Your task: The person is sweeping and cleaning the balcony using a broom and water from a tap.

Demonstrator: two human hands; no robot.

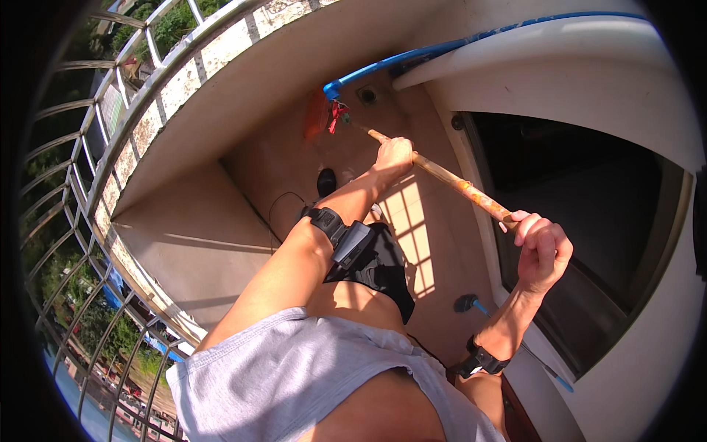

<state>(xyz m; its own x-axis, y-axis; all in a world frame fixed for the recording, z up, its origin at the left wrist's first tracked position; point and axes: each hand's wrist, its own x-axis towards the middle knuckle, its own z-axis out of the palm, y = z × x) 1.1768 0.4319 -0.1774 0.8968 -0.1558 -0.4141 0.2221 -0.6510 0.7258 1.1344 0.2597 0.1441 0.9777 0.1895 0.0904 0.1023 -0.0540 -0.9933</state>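
Observation:
A worn wooden pole (458,182) runs slantwise across the view. My left hand (395,153) is closed around it near its far part. My right hand (544,248) grips its near end, at the right. Beyond the left hand, the pole's far end reaches towards red strips (336,116) and a bit of green material beneath the bent end of a blue pipe (386,62). Whether the pole touches them, I cannot tell. An orange-red object (315,116), blurred, is beside the strips on the floor side.
A low curved wall (259,94) with metal railings (83,143) bounds the left. At the right is a dark glazed opening (558,182) in a frame. A floor drain (367,95) lies near the pipe. A dark brush head (465,303) with a blue-ended handle rests by the right wall.

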